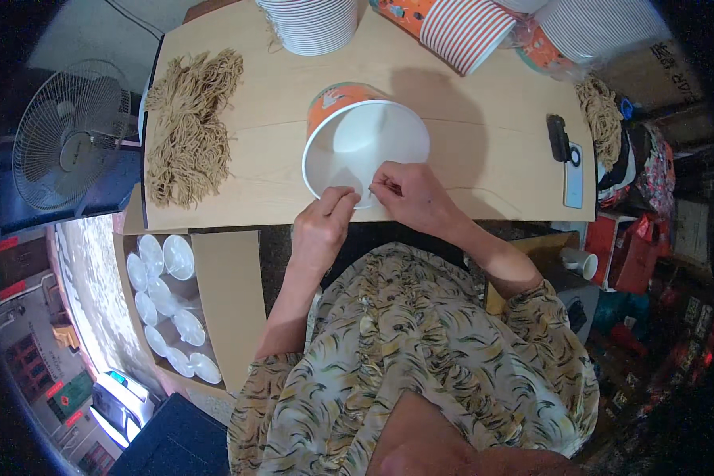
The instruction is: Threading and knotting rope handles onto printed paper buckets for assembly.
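A large paper bucket (339,98), orange outside and white inside, lies tipped on the table with its mouth toward me. My left hand (321,226) is at the lower rim, thumb and fingers pinched together. Just right of it, my right hand (416,197) is also closed in a pinch at the rim, partly covering the opening. Whatever lies between the fingertips of either hand is too small to make out. A bundle of tan twisted paper cords (194,131) lies on the left of the table.
Stacked paper buckets (313,28) stand at the far edge, with more stacks (468,36) to their right. A phone (573,178) and a black object (558,136) lie near the right edge. Left are a fan (71,147) and an open carton (230,309) holding several translucent plastic pieces.
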`<state>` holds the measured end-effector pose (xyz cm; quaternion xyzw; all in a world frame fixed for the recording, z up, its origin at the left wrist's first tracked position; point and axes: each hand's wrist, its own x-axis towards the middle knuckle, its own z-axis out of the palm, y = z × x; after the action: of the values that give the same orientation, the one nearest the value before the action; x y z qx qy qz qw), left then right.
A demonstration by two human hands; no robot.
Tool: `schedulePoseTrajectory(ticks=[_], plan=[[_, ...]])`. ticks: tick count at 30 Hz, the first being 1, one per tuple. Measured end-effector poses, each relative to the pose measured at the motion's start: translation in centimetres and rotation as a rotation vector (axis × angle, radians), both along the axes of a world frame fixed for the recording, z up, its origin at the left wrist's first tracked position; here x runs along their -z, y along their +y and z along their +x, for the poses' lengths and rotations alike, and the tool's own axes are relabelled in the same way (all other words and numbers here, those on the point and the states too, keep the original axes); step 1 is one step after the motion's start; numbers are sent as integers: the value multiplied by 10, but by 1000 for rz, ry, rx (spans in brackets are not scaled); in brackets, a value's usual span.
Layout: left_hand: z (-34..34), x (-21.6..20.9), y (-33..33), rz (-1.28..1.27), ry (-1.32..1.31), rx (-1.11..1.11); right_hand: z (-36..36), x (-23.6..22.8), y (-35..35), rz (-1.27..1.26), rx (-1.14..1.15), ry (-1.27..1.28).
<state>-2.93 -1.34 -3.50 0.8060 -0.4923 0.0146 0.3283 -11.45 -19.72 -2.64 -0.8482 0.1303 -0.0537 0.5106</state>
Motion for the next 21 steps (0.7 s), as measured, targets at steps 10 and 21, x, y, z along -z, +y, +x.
schedulePoseTrajectory(ticks=[10,21], plan=[[0,0,-2,-18,0,4,-1,-1,1,-60,-24,17],[0,-2,-1,-16,-7,5,-2,-2,1,-40,7,5]])
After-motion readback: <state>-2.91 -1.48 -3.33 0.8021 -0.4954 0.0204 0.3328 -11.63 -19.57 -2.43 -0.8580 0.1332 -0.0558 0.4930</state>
